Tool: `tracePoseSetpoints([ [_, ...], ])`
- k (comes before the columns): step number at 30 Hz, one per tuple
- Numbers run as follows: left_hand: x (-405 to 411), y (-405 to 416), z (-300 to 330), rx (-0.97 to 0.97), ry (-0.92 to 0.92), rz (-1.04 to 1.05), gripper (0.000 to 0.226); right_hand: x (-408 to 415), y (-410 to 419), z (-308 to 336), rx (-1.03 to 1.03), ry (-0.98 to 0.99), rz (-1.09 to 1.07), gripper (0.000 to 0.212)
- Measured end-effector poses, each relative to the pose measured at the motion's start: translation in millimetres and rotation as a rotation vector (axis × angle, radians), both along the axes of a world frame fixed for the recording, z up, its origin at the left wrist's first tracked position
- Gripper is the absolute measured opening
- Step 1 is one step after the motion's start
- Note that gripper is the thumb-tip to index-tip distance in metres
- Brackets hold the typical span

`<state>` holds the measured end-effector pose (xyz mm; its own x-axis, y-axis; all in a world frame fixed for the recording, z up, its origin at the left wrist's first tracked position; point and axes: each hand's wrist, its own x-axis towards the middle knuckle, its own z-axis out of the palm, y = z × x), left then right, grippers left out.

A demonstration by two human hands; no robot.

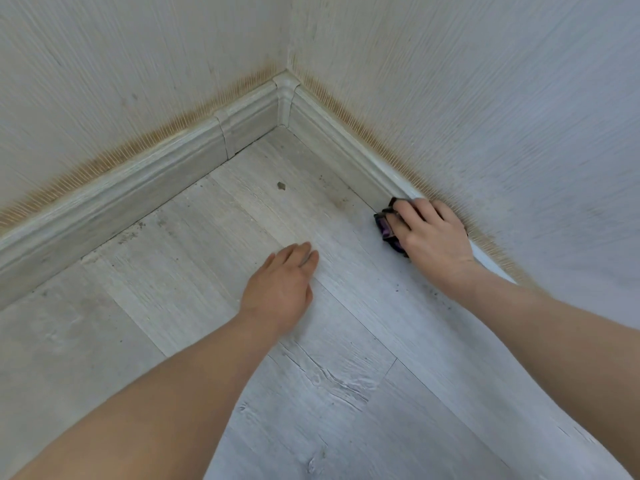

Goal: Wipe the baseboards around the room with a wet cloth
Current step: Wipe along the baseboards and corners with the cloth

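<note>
A pale wood-grain baseboard (332, 140) runs along the right wall into the room corner, and a second length (138, 188) follows the left wall. My right hand (433, 233) presses a dark cloth with purple patches (388, 230) against the right baseboard, gripping it; most of the cloth is hidden under the fingers. My left hand (280, 289) lies flat on the floor, palm down, fingers together, holding nothing, well left of the cloth.
A moulded corner piece (285, 95) joins the two baseboards. The light laminate floor (242, 220) shows dark specks and a small bit of debris (281, 186). Brownish staining edges the textured wallpaper (467, 98) just above both baseboards.
</note>
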<state>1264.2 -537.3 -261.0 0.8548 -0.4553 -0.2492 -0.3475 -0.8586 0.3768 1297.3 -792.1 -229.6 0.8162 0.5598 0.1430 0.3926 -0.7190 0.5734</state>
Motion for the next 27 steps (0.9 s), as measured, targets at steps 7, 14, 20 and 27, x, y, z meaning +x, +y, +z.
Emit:
tracePoseSetpoints([
  [7, -4, -4, -1, 0.047, 0.004, 0.002, 0.058, 43, 32, -5, -0.041, -0.035, 0.032, 0.035],
  [14, -5, -8, 2, 0.07, -0.021, 0.02, 0.056, 10, 3, -16, 0.063, -0.133, 0.049, 0.044],
  [20, -16, -28, 15, 0.085, -0.052, -0.006, 0.058, -27, -28, -22, 0.059, -0.162, 0.012, 0.027],
  [27, -37, -59, 9, 0.09, 0.042, -0.105, 0.061, -87, -79, -18, 0.089, -0.126, -0.021, 0.032],
])
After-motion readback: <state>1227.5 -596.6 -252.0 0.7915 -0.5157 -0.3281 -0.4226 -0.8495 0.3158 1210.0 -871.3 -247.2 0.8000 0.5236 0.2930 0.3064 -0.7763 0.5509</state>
